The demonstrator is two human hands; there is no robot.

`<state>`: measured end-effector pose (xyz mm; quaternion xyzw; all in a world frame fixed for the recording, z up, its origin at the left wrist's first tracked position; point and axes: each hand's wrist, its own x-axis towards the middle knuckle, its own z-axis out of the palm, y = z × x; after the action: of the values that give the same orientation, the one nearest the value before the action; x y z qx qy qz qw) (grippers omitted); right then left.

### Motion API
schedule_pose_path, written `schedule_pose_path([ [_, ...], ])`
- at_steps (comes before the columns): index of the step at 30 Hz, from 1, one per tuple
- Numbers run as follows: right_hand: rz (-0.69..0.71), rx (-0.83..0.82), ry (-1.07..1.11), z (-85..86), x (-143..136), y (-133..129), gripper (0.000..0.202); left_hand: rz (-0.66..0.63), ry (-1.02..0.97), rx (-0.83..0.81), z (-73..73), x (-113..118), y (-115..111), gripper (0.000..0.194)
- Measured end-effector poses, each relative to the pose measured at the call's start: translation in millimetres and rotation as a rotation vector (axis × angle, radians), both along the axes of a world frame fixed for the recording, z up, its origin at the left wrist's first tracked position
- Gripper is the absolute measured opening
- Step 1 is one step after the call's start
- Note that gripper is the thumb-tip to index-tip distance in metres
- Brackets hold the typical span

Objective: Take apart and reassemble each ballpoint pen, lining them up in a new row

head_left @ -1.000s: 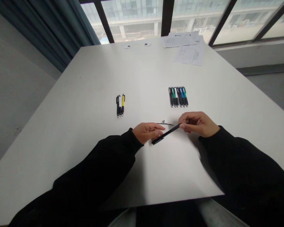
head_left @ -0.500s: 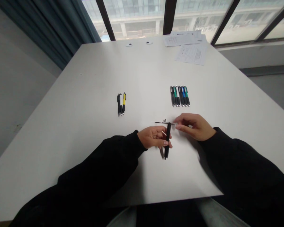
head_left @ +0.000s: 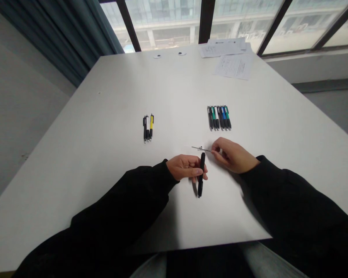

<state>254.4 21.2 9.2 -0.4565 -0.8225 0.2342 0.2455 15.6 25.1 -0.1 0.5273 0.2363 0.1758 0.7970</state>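
My left hand is closed around a black pen barrel, its clip end pointing toward me and its other end facing away. Just right of it, my right hand pinches one end of a thin dark pen refill between thumb and fingertips. The refill points left, across the space beyond the barrel. Behind the refill, a small metallic pen tip lies on the table, partly covered by it.
On the white table, three pens lie side by side at left. A row of several pens lies beyond my right hand. Printed papers and two small eye-shaped pieces lie along the far edge by the window.
My right hand has taken the refill's end in a pinch and tilted it, with its left end now farther away. My left hand has shifted slightly left with the barrel.
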Motion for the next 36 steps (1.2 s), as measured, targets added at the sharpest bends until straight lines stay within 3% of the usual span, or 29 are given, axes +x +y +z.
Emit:
schedule_pose_path([
  [3, -0.129, -0.211, 0.301, -0.1, 3.4, 0.3, 0.015, 0.014, 0.006, -0.001, -1.4, -1.6, -0.7, 0.034],
  [7, -0.167, -0.366, 0.668, -2.3, 5.5, 2.5, 0.019, 0.001, 0.005, 0.005, -3.5, -1.9, -0.2, 0.036],
  [14, -0.234, -0.56, 1.016, -2.2, 6.4, 4.6, 0.031, 0.025, 0.034, 0.005, -2.2, -1.2, -3.2, 0.037],
  [22, -0.313, -0.605, 1.078, -4.2, 7.5, 7.5, 0.036, -0.034, 0.047, 0.016, -4.1, -1.0, -5.4, 0.042],
  [30, -0.308, -0.521, 1.044, 0.2, 7.1, 8.8, 0.033, -0.054, 0.058, 0.019, -2.7, -2.9, -4.8, 0.042],
  [36, -0.319, -0.568, 1.057, -0.1, 5.3, 6.3, 0.031, -0.064, 0.074, 0.037, -1.6, -2.7, -5.4, 0.041],
])
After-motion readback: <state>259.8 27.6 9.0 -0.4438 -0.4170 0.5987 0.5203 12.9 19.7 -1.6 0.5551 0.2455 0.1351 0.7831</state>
